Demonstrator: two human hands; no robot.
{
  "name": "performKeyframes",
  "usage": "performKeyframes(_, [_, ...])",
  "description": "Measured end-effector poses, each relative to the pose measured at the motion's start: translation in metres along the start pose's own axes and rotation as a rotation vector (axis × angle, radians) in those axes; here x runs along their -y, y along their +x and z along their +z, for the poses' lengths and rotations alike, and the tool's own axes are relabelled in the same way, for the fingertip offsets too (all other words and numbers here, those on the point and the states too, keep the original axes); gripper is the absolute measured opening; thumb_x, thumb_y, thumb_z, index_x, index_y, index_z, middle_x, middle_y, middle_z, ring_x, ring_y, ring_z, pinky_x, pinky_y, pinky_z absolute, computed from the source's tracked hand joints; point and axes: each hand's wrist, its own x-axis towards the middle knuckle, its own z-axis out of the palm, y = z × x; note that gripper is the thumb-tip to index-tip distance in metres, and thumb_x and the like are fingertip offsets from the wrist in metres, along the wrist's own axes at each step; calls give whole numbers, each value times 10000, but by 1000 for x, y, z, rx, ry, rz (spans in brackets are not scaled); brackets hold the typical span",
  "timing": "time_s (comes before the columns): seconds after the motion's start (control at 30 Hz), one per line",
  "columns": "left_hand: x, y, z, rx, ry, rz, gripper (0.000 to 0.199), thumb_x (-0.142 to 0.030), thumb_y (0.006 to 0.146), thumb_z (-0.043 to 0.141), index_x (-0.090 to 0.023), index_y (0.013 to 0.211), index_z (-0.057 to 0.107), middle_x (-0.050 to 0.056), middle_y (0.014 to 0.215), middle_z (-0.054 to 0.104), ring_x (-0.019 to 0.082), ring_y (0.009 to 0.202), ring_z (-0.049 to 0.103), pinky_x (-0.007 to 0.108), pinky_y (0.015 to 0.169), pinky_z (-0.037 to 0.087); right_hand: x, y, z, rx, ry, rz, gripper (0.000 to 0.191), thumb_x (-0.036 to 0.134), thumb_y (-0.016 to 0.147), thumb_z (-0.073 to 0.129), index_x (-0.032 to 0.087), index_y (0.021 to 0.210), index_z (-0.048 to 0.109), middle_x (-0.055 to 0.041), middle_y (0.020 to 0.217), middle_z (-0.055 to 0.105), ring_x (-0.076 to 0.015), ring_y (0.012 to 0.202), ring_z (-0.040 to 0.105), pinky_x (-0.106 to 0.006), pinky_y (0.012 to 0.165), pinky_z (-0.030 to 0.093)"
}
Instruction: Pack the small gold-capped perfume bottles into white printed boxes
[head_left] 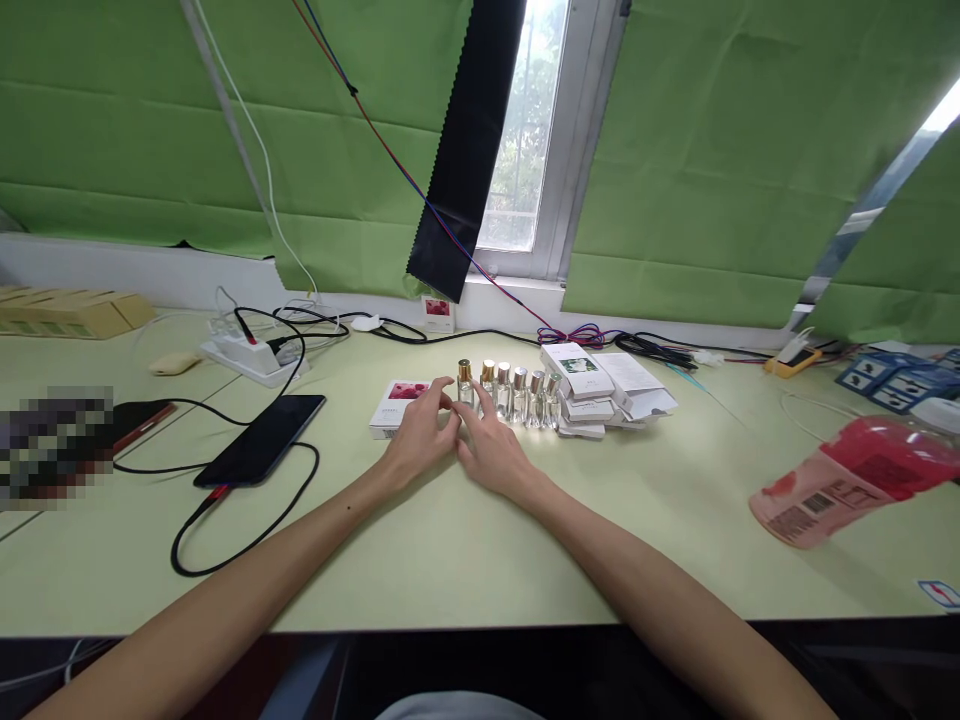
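Six small clear glass bottles (519,397), gold- and silver-capped, stand on the pale green bench (465,570) just beyond my left hand (424,428) and right hand (491,448); whether either grip is closed, I can't quite tell.

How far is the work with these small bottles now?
Lining up looks done: six small clear glass bottles with metallic caps stand in a row beside piled white cardboard boxes. The left hand and right hand meet near the row's left end; any grip is hidden. What is left is unclear; all six stand unboxed.
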Motion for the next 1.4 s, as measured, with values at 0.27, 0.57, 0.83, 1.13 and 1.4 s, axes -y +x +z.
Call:
performKeyframes(0.27, [0, 3, 1, -236, -41, 8, 246, -243, 941, 420, -188, 1104, 596, 83, 1059, 682, 222, 991, 644, 368, 888, 522, 14, -3, 4, -30, -84, 67, 561, 175, 935, 478, 261, 1481, 385, -205, 1653, 129, -193, 874, 689, -383, 757, 582])
performKeyframes(0.57, [-7, 1, -3, -339, -62, 38, 241, -281, 980, 387, -191, 994, 610, 66, 1009, 689, 195, 921, 651, 334, 835, 517, 16, -2, 7, 14, -149, 73, 529, 220, 988, 437, 267, 1513, 389, -229, 1596, 253, -252, 1012, 696, -408, 834, 575])
performKeyframes(0.83, [-6, 1, -3, -330, -69, -21, 246, -301, 972, 387, -200, 961, 611, 56, 956, 705, 202, 899, 663, 349, 860, 510, 16, 6, 8, 84, -202, 71, 531, 322, 1035, 384, 295, 1563, 339, -254, 1621, 261, -312, 1090, 686, -458, 872, 562])
performKeyframes(1.13, [3, 4, -2, -172, 4, -116, 270, -313, 964, 420, -223, 1168, 572, 84, 1090, 723, 266, 1047, 654, 411, 911, 498, 13, 8, 9, 79, -191, 61, 539, 341, 1024, 390, 213, 1546, 357, -256, 1628, 273, -313, 1092, 695, -465, 889, 562])
performKeyframes(1.4, [3, 5, -3, -23, -34, -105, 371, -324, 978, 381, -210, 1310, 498, 120, 1180, 710, 284, 1136, 647, 467, 993, 488, 13, 9, 9, 80, -207, 51, 547, 342, 1030, 358, 181, 1552, 333, -270, 1601, 302, -301, 1018, 715, -459, 855, 575])
